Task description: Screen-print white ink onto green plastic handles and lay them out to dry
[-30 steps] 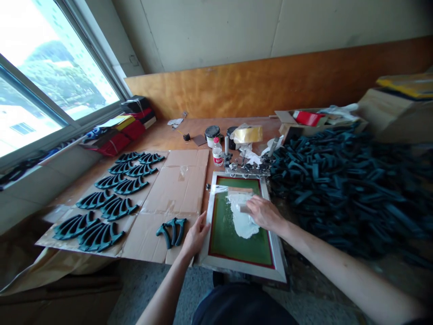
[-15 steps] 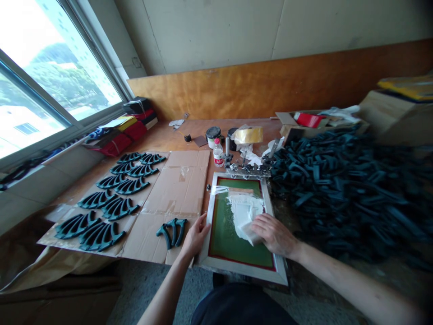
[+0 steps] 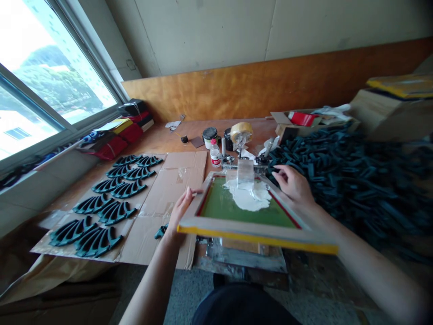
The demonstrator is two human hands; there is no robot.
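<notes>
- The screen frame (image 3: 257, 234) is tilted up, with its near rail raised toward the lower middle of the frame and its far end held in a metal hinge clamp (image 3: 244, 166) at the centre.
- The left hand (image 3: 181, 211) is closed around the left rail, with the fingers (image 3: 193, 192) lying across it, so the frame is held directly in this grip.
- The right hand (image 3: 292, 184) is at right of centre, just beside the frame's right rail. Its fingers (image 3: 279, 174) are loosely curled and spread, and nothing is seen held in them. Whether the rail is touched cannot be told.
- White ink (image 3: 246, 198) is spread in a thick patch across the upper part of the green mesh (image 3: 250, 213), well away from both hands.
- A clear plastic scraper (image 3: 245, 172) stands upright at the far end of the mesh, touching the ink.
- A scuffed base plate (image 3: 245, 257) is exposed beneath the raised frame, at lower centre.
- A sheet of cardboard (image 3: 176, 180) lies to the left of the frame, with rows of dark teal plastic parts (image 3: 117, 189) set out on it. One more part (image 3: 161, 231) is partly hidden by the left wrist.
- A large heap of the same parts (image 3: 341, 180) is piled at the right.
- A tape roll (image 3: 241, 132), an ink tin (image 3: 209, 136) and a bottle (image 3: 215, 154) are placed on the table (image 3: 158, 141) beyond the clamp.
</notes>
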